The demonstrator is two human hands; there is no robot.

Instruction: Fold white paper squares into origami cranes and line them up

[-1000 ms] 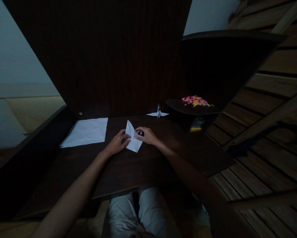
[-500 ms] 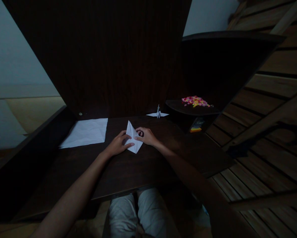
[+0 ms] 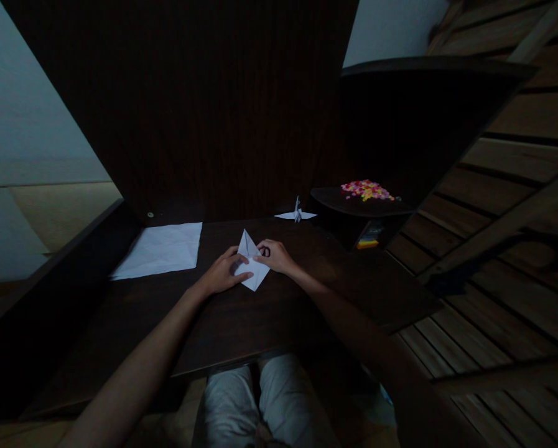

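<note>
A folded white piece of paper [image 3: 255, 277], shaped like a kite with one point away from me, is between my hands just above or on the dark desk [image 3: 260, 323]. My left hand [image 3: 224, 271] grips its left edge, thumb on top and the other fingers partly behind. On the right edge my right hand [image 3: 275, 256] pinches the paper, its thumb over the middle and its fingers curled. Behind it, near the back panel, stands a finished white paper crane [image 3: 297, 214] with wings spread.
White sheets of paper [image 3: 162, 250] lie at the desk's left. On a low corner shelf [image 3: 339, 203] at the right is a pile of small pink, red and yellow pieces [image 3: 368, 190]. A raised side board [image 3: 59, 280] borders the left, and a tall dark panel [image 3: 204, 124] the back.
The folded paper has turned slightly between my hands, its far tip shifting a little right. The upward face now looks smoother, with fewer creases showing. My hands have barely moved.
</note>
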